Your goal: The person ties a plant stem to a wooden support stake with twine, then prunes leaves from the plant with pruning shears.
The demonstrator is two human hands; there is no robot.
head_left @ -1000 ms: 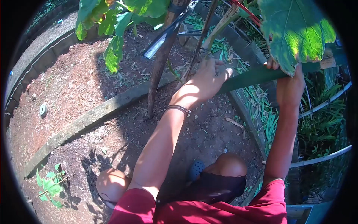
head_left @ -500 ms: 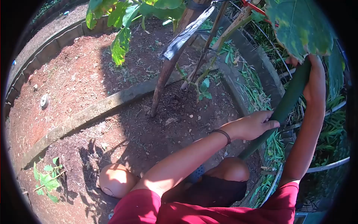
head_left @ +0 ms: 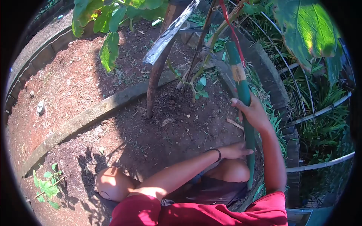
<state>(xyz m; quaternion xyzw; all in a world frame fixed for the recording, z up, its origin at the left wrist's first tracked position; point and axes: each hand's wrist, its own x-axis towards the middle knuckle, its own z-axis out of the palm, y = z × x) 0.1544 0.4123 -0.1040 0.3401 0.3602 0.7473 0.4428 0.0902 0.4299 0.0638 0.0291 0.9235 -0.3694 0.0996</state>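
Observation:
A long green bamboo pole (head_left: 249, 133) stands nearly upright on my right, its top leaning slightly left. Below its upper end runs a pale tan band. My right hand (head_left: 253, 113) is closed around its middle, thumb on the left side. Lower down, my left hand (head_left: 235, 150), with a dark band at the wrist, is closed on the pole beside my knee; its fingers are partly hidden. A red string (head_left: 234, 35) hangs against the pole's upper end. To the left of that end rises a plant stem (head_left: 217, 35), with thin sticks beside it.
A thick wooden stake (head_left: 154, 81) with a shiny strip stands in the soil ahead. Curved concrete edging (head_left: 94, 113) crosses the bed. Large leaves (head_left: 307, 32) overhang at upper right. A small plant (head_left: 49, 186) grows at lower left. Pale curved poles (head_left: 320, 165) border the greenery at right.
The pole has swung from a rightward lean to nearly upright, its upper end now by the plant stem. My right hand has come down and left from under the leaf; my left hand is lower.

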